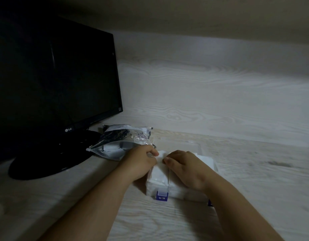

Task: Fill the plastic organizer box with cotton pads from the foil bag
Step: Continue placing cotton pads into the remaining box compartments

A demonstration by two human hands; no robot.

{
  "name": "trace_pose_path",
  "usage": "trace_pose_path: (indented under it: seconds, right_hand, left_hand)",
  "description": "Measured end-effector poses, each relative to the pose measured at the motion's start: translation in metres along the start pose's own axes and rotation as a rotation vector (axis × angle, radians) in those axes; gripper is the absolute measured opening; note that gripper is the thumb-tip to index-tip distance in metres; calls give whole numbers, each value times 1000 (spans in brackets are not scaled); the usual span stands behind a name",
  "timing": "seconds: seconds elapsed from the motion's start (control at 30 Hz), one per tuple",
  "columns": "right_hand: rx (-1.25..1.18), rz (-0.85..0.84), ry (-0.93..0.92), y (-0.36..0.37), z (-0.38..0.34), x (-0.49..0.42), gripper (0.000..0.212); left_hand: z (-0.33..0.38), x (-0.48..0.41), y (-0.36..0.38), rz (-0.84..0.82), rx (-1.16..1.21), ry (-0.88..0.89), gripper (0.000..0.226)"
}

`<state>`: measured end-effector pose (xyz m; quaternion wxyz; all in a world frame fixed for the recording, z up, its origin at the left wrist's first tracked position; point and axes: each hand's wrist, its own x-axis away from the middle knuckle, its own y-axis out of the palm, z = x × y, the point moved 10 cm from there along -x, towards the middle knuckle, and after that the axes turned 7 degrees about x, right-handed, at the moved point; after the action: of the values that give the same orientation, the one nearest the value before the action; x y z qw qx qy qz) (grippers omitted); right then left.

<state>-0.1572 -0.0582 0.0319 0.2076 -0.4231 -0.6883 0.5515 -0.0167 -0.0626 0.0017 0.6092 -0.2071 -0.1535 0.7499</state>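
A clear plastic organizer box with purple latches sits on the desk in front of me, its lid open toward the back. White cotton pads fill its compartments. My left hand and my right hand are over the box, their fingertips meeting on a pad at the middle. Both hands pinch that pad with curled fingers. The foil bag lies crumpled just left and behind the box, beside my left hand.
A black monitor on a round stand fills the left side. A pale wood-grain wall rises behind the desk. A shelf overhangs at the top.
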Motion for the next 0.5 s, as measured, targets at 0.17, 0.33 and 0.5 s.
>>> trace_pose_path:
  seconds: [0.17, 0.33, 0.5]
  right_hand:
    - [-21, 74, -3, -11, 1, 4, 41]
    - [-156, 153, 54, -24, 8, 9, 31]
    - [-220, 216, 67, -29, 13, 12, 22]
  left_hand:
    - [7, -2, -13, 86, 28, 61, 19]
    - [10, 0, -35, 213, -11, 59, 29]
    - [4, 4, -56, 290, -202, 65, 34]
